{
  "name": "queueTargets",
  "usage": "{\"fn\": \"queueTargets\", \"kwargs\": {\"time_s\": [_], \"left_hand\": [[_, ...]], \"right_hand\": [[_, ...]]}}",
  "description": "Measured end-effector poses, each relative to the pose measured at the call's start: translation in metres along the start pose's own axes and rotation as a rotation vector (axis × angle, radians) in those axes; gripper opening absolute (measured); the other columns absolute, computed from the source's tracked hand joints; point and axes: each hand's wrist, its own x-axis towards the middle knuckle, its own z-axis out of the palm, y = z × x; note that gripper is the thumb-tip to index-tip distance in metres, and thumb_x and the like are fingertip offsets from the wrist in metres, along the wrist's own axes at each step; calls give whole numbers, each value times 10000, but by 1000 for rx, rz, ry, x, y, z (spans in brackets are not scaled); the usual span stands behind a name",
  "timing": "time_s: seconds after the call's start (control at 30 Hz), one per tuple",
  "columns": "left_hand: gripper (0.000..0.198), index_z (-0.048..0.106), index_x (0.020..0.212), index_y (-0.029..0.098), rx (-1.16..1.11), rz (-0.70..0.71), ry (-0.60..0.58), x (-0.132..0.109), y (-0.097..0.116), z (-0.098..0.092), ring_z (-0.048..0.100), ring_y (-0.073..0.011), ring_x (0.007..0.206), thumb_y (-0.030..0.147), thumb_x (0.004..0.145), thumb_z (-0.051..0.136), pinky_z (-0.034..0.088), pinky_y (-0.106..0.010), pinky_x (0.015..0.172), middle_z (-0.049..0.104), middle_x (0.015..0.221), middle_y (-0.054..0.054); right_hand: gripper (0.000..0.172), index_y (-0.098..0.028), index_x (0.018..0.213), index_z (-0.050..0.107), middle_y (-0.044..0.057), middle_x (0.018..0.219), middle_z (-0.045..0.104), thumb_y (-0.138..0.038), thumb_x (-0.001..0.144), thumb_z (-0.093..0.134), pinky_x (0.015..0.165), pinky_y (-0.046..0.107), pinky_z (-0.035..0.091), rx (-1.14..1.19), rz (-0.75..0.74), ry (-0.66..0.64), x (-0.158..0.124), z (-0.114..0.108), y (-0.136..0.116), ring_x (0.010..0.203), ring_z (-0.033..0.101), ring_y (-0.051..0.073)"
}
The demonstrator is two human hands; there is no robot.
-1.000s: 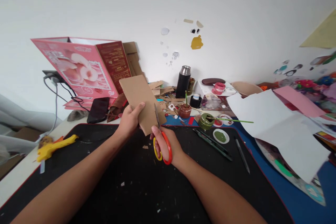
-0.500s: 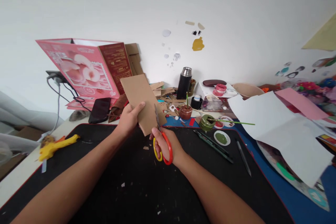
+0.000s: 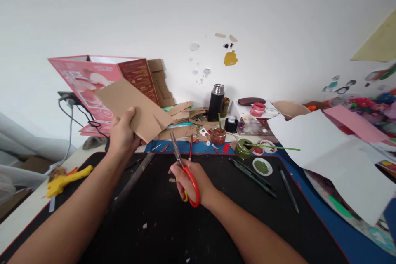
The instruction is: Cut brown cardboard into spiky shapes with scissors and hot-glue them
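From my end I have the cardboard [image 3: 140,113] up in the air at left of centre, above the back edge of the black mat [image 3: 161,222] and in front of the pink box [image 3: 66,76]. The left hand [image 3: 121,132] is clamped on it along the near long edge, thumb flat on the face towards me; the other fingers go mostly behind, so I can't tell how they are spread there. I'd judge that grip is chosen to leave the lower-right end bare, where a short slit runs in.

The cardboard's long axis slants from upper left down to lower right, its slit end pointing towards the flask side of the desk and its broad face turned to me.

The right hand [image 3: 193,179] has its fingers curled round the handles of the scissors [image 3: 177,148], which stand apart from the cardboard, just to its right and lower. Their blades point up and slightly left, away from my body, probably so the hand can work without twisting; they look nearly together, though at this size I wouldn't swear to it.

A ruler [image 3: 133,181] lies aslant on the mat near the left forearm. Paint jars and cardboard scraps [image 3: 182,111] sit farther back, presumably to spare working room.
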Motion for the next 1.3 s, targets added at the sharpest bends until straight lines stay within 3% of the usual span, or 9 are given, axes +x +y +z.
{"fn": "queueTargets", "kwargs": {"time_s": [0.23, 0.47, 0.57, 0.73, 0.93, 1.03, 1.1, 1.2, 1.3], "left_hand": [[357, 765, 915, 189, 227, -286, -249, -15, 7, 1, 712, -242, 584, 375, 648, 913, 634, -345, 538, 770, 733, -67], [444, 809, 871, 165, 442, -539, -607, -27, -1, -4, 771, -305, 678, 496, 632, 985, 629, -373, 586, 812, 793, -142], [462, 812, 853, 167, 455, -579, -678, -31, -7, -4, 770, -305, 692, 540, 647, 989, 620, -367, 594, 815, 800, -154], [485, 807, 882, 169, 408, -541, -728, -29, -5, -6, 757, -284, 656, 578, 682, 973, 610, -361, 600, 802, 796, -146], [416, 794, 872, 193, 539, -540, -1044, -32, 8, -4, 652, -205, 481, 588, 804, 909, 446, -263, 423, 722, 643, -89], [415, 767, 842, 189, 511, -485, -946, -31, 5, -1, 640, -191, 478, 574, 793, 913, 480, -263, 420, 710, 634, -68], [417, 733, 849, 194, 426, -373, -723, -23, 2, -1, 595, -159, 447, 554, 763, 926, 471, -247, 387, 685, 637, -27], [397, 644, 802, 219, 255, -131, -355, -5, 4, -4, 452, -99, 358, 518, 772, 903, 333, -201, 299, 575, 563, 44], [335, 620, 822, 236, 131, 28, -134, 9, 17, -5, 445, -87, 376, 464, 823, 865, 321, -192, 303, 581, 600, 46]], "right_hand": [[759, -192, 1037, 641, -88, 440, 520, -933, 880, 594, 354, 223, 406, 187, -91, 210, 12, -17, -5, 323, 491, 145], [666, -244, 863, 530, -73, 457, 544, -893, 859, 680, 365, 228, 432, 179, -84, 134, 8, -20, -12, 337, 515, 138], [628, -238, 920, 554, -85, 481, 549, -839, 853, 728, 383, 247, 471, 130, -85, 112, 6, -15, -12, 351, 523, 142], [545, -258, 940, 543, -89, 496, 523, -783, 906, 685, 396, 260, 470, 74, -126, 231, 6, -19, -17, 367, 538, 156], [491, -244, 976, 569, -74, 510, 531, -732, 969, 618, 425, 270, 467, 7, -185, 337, 6, -25, -21, 395, 552, 169], [498, -234, 995, 576, -77, 503, 544, -726, 965, 648, 422, 254, 460, -7, -168, 290, 5, -23, -20, 386, 544, 158], [515, -232, 1003, 573, -81, 500, 558, -738, 958, 657, 408, 239, 455, 9, -124, 213, 5, -20, -17, 375, 537, 149], [554, -221, 1008, 600, -64, 542, 612, -768, 949, 664, 400, 212, 450, 4, -44, 83, 4, -16, -8, 385, 555, 134], [647, -200, 1040, 638, -31, 598, 667, -834, 916, 671, 408, 202, 443, -5, 0, -30, 4, -13, 0, 404, 576, 127]]}}
